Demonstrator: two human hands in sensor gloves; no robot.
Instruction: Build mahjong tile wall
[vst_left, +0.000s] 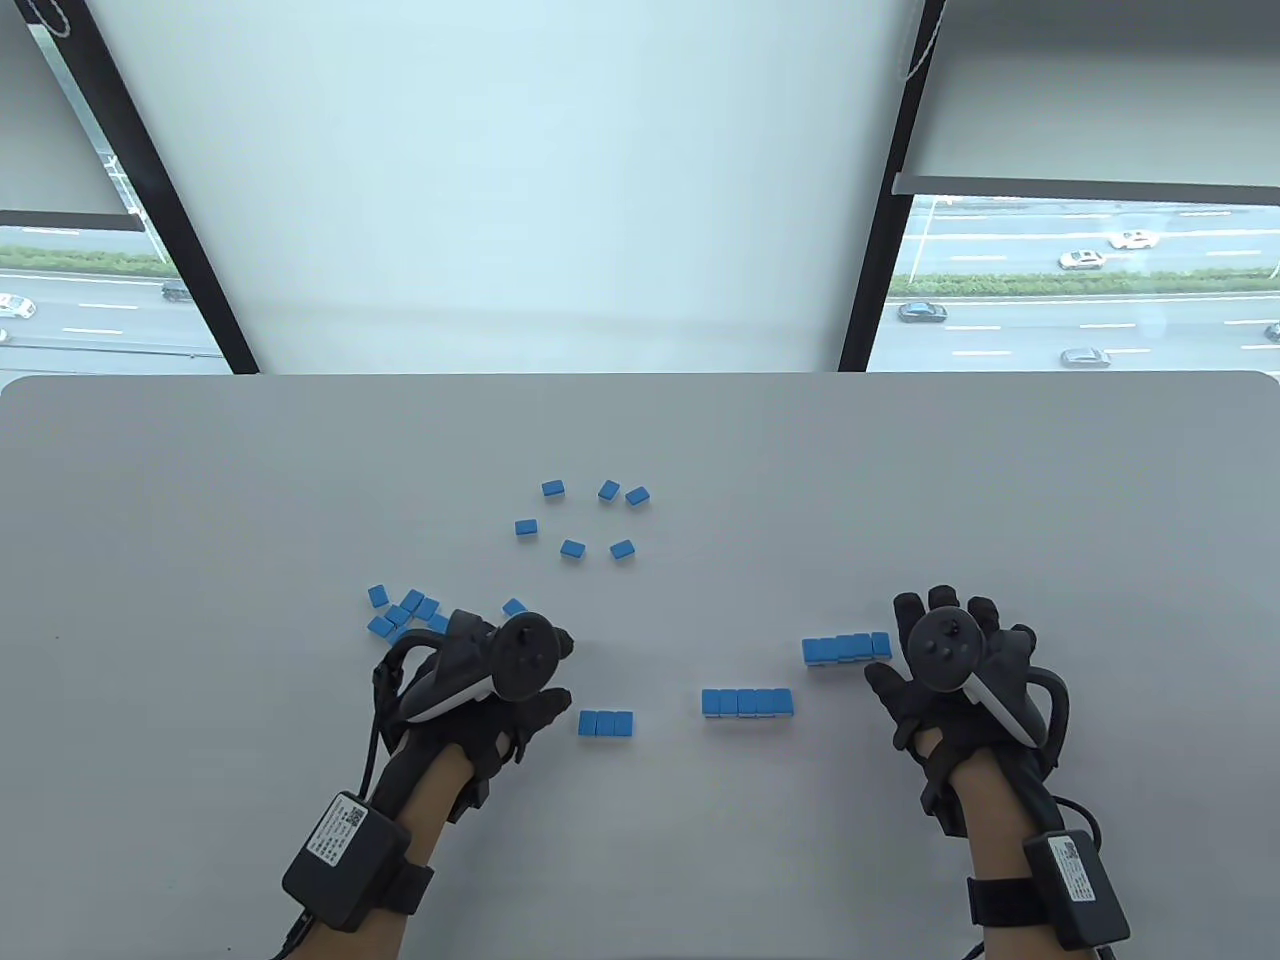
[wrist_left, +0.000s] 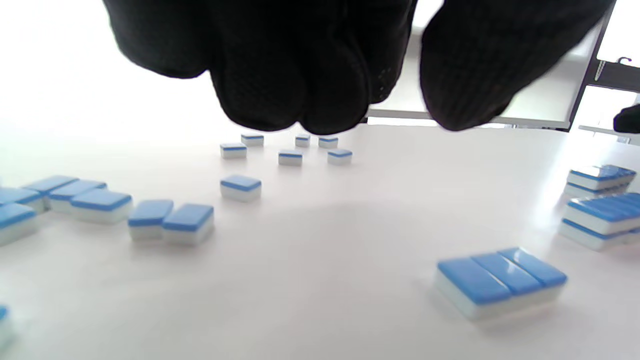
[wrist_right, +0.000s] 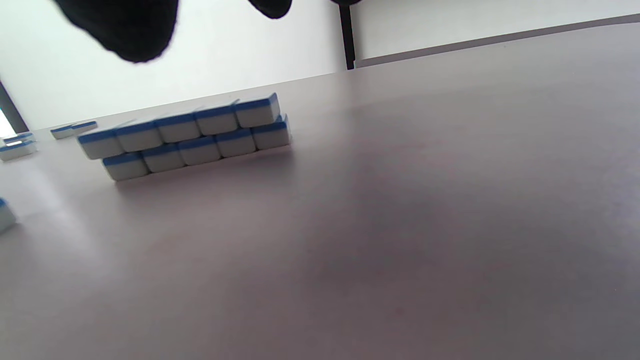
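Both hands were empty: left hand (vst_left: 500, 680) loosely curled beside the loose tiles (vst_left: 405, 610), right hand (vst_left: 950, 655) relaxed beside the two-layer row (vst_left: 845, 648), steadying its end; three-tile row (vst_left: 606, 723) lay mid-worktop (vst_left: 200, 480)

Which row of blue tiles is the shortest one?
The row of three tiles next to the left hand. The middle row and the row by the right hand each have five tiles across.
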